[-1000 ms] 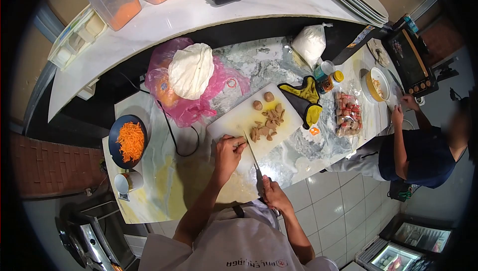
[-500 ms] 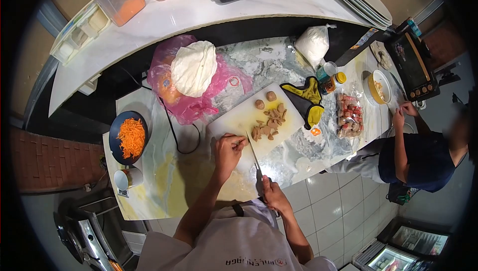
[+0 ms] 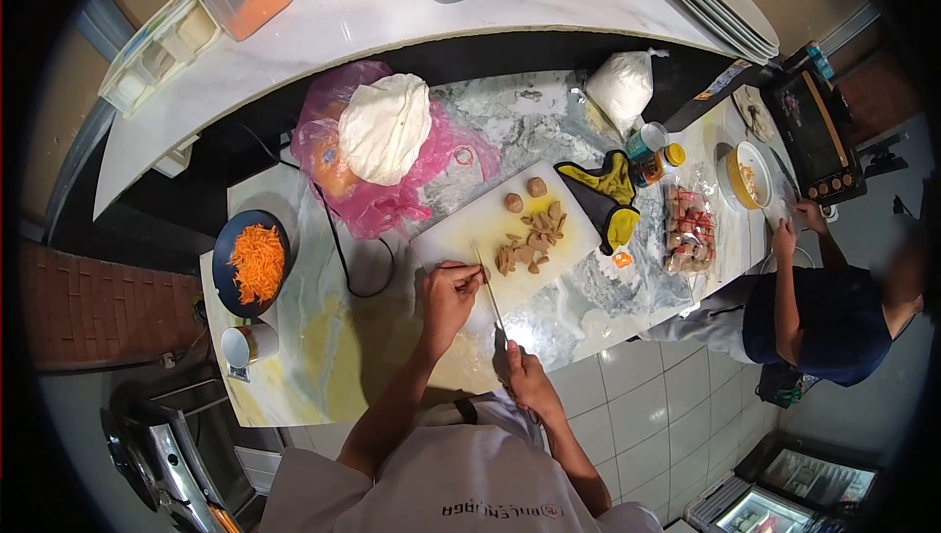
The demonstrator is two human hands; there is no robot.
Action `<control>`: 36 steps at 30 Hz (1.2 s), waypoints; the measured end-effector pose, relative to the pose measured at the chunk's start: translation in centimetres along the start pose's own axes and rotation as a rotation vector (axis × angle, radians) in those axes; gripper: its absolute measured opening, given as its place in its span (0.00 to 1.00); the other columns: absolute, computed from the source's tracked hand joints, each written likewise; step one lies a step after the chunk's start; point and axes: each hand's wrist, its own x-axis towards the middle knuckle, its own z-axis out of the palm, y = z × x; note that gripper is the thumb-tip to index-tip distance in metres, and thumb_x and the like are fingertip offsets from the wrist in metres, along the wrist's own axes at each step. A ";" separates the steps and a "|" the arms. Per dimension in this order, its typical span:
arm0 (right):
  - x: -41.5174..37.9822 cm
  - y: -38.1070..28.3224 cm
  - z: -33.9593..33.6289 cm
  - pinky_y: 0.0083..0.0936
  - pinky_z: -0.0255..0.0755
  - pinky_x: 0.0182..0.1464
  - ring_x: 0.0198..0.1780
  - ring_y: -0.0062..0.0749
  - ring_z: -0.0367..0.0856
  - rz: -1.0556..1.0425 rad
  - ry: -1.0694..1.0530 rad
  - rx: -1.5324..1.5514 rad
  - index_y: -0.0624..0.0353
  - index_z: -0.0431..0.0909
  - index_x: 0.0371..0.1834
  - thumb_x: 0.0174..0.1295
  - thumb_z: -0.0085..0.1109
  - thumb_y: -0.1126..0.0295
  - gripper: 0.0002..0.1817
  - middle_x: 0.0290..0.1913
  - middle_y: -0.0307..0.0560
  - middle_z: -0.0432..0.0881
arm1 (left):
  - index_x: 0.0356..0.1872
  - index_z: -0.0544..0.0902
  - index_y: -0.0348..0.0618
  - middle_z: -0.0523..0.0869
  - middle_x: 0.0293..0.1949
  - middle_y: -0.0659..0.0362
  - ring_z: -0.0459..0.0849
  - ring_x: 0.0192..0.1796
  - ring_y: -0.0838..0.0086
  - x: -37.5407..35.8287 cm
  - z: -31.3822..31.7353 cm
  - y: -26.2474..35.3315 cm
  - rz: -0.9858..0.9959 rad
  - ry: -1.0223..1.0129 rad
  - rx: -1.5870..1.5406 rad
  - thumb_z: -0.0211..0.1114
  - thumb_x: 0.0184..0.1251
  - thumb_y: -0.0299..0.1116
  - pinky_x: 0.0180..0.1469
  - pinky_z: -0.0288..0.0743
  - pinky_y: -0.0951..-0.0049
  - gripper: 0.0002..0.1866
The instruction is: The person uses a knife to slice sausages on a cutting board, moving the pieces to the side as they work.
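Note:
My right hand [image 3: 532,382] grips the handle of a long kitchen knife [image 3: 496,308], its blade slanting up over the near left part of the white cutting board [image 3: 466,210]. My left hand [image 3: 451,296] is beside the blade at the board's edge, fingers pinched together; whatever they hold is hidden. Brown slices [image 3: 534,237] lie in a loose pile on the board to the right of the blade. Behind them sit two whole brown balls [image 3: 513,202], which look like meatballs.
At left are a dark plate of shredded carrot [image 3: 258,264] and a cup [image 3: 237,347]. Flatbread [image 3: 385,129] rests on a pink bag [image 3: 454,153]. Right of the board are a black-yellow cloth item [image 3: 616,202], a jar [image 3: 659,163] and a clear packet [image 3: 690,231]. Another person [image 3: 818,317] works by a bowl [image 3: 747,175].
The knife blade has swung slightly left, its tip now further up the board and closer to my left fingers. My right hand has shifted a little left and up.

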 end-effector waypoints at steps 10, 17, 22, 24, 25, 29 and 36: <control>-0.5 -1.1 0.7 0.55 0.76 0.43 0.35 0.72 0.85 -0.110 0.178 -0.208 0.79 0.79 0.28 0.84 0.37 0.41 0.44 0.27 0.81 0.79 | 0.46 0.91 0.34 0.91 0.40 0.48 0.93 0.33 0.62 0.1 -0.2 0.3 -0.038 -0.020 0.007 0.75 0.64 0.22 0.36 0.84 0.69 0.10; 0.8 0.3 0.2 0.53 0.76 0.32 0.29 0.68 0.84 -0.039 -0.045 -0.138 0.74 0.77 0.31 0.84 0.35 0.43 0.41 0.24 0.73 0.81 | 0.48 0.91 0.38 0.92 0.45 0.51 0.93 0.35 0.63 -0.4 0.2 0.6 -0.089 -0.037 0.111 0.75 0.65 0.25 0.40 0.84 0.69 0.11; 0.1 -2.9 -1.4 0.32 0.64 0.16 0.12 0.32 0.70 0.130 -0.209 0.082 0.64 0.68 0.20 0.82 0.30 0.35 0.43 0.14 0.46 0.69 | 0.48 0.92 0.40 0.91 0.45 0.52 0.92 0.36 0.62 -0.3 -0.1 1.0 -0.090 -0.057 0.162 0.75 0.65 0.25 0.41 0.84 0.66 0.11; 0.1 -3.3 -1.7 0.30 0.62 0.14 0.11 0.29 0.68 0.136 -0.192 0.100 0.61 0.65 0.16 0.81 0.31 0.33 0.44 0.12 0.43 0.67 | 0.48 0.92 0.41 0.91 0.45 0.52 0.92 0.36 0.62 -0.2 0.0 1.1 -0.100 -0.054 0.161 0.75 0.65 0.26 0.42 0.84 0.65 0.12; 0.5 -3.0 -2.0 0.34 0.65 0.15 0.11 0.35 0.71 0.127 -0.182 0.073 0.62 0.67 0.16 0.82 0.33 0.34 0.44 0.12 0.47 0.70 | 0.48 0.92 0.41 0.91 0.45 0.52 0.92 0.36 0.62 -0.3 0.0 1.1 -0.101 -0.050 0.157 0.75 0.65 0.26 0.42 0.84 0.65 0.12; 1.6 -0.7 -0.1 0.57 0.74 0.26 0.22 0.68 0.82 -0.334 0.395 -0.479 0.67 0.74 0.17 0.83 0.42 0.42 0.41 0.18 0.70 0.79 | 0.49 0.92 0.41 0.91 0.46 0.52 0.93 0.38 0.61 -0.5 0.3 0.4 -0.105 -0.030 0.166 0.75 0.65 0.27 0.42 0.84 0.65 0.12; 1.0 -3.0 -1.0 0.65 0.75 0.41 0.36 0.80 0.83 -0.149 0.337 -0.507 0.72 0.80 0.22 0.82 0.44 0.44 0.40 0.26 0.79 0.81 | 0.46 0.92 0.40 0.91 0.43 0.50 0.92 0.37 0.58 -0.3 0.4 0.7 -0.122 -0.005 0.080 0.75 0.65 0.26 0.42 0.83 0.61 0.10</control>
